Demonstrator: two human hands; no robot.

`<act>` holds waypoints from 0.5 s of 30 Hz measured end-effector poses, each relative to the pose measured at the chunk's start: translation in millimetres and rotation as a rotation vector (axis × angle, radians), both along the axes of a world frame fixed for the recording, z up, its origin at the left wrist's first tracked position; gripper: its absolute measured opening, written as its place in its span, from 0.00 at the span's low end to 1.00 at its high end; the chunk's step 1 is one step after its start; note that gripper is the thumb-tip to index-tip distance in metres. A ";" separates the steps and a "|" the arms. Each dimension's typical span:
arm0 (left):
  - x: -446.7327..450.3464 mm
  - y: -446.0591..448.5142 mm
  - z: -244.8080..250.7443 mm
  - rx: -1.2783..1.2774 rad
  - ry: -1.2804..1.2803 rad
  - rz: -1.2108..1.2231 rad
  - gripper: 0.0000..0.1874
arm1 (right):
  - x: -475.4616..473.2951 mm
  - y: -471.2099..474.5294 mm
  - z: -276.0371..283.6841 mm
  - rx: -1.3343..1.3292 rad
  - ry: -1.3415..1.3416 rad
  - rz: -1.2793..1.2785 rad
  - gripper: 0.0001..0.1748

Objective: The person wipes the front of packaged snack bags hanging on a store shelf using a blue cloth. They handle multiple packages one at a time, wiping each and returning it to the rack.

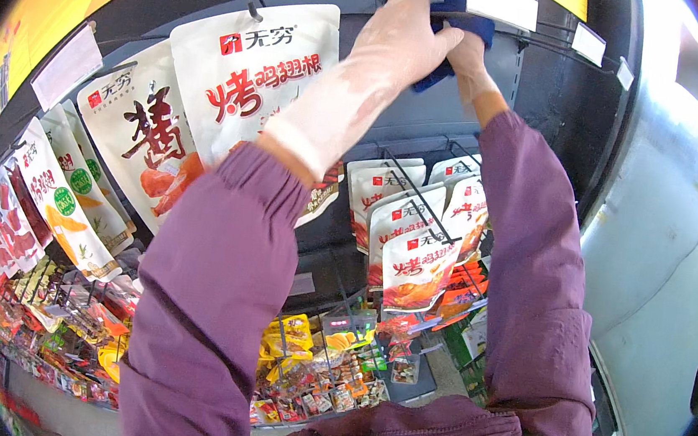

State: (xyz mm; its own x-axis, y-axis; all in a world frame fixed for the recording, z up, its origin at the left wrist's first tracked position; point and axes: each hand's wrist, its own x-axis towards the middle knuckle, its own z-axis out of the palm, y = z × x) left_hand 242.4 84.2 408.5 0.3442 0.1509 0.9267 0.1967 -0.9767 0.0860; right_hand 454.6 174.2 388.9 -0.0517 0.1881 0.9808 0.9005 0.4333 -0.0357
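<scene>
My left hand (397, 43), in a thin translucent glove, reaches up to the top of the head view. Its fingertips run to the picture's upper edge, so whether they grip anything is unclear. Just right of it, my right hand (468, 59), also gloved, holds a dark blue cloth (462, 24) at the grey back panel (496, 65) of a display rack. Part of the cloth is hidden behind my left hand. A large white snack pouch (258, 51) hangs on a hook directly left of my left forearm.
More pouches (142, 135) hang at the left. Smaller white pouches (420, 269) hang on metal hooks (418, 190) between my arms. Blank-looking price tags (502, 4) jut out above. Small packaged snacks (334, 374) fill the lower rack. A pale smooth panel (661, 248) stands at the right.
</scene>
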 end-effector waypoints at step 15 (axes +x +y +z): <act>-136.4 -134.4 -88.4 -0.171 0.296 -0.148 0.25 | -16.5 36.2 -37.6 -0.079 0.128 -0.269 0.13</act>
State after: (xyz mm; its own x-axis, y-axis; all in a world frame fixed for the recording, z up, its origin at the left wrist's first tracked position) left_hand 106.0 -50.2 320.1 0.6229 0.2238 0.7496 0.0955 -0.9728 0.2111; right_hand 438.0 210.4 351.2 0.1329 0.2545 0.9579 0.9686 0.1715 -0.1800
